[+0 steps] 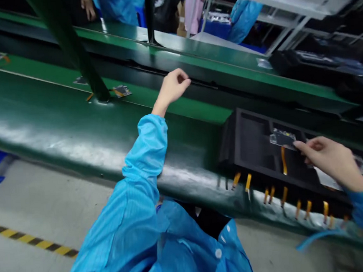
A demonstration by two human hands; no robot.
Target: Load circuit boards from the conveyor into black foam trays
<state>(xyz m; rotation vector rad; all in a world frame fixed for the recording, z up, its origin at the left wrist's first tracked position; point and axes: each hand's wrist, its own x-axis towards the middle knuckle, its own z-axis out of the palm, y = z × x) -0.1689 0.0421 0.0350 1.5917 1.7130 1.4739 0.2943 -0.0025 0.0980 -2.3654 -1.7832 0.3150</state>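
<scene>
Striped floor tape the only sign; no lettering legible

No words, brands or numbers can be read. As a sign, only the yellow-and-black striped tape (32, 239) can be made out, laid slantwise across the grey floor (89, 206) at lower left. On the circuit board (282, 137) at the black tray (253, 143), fine pale marks and a small yellow spot are shown, too small to be told as characters. Any print on the small board (123, 90) lying on the green bench (40, 97) is likewise lost to blur. The brown cardboard (181, 19) in the background is seen too indistinctly for print to be told.
</scene>
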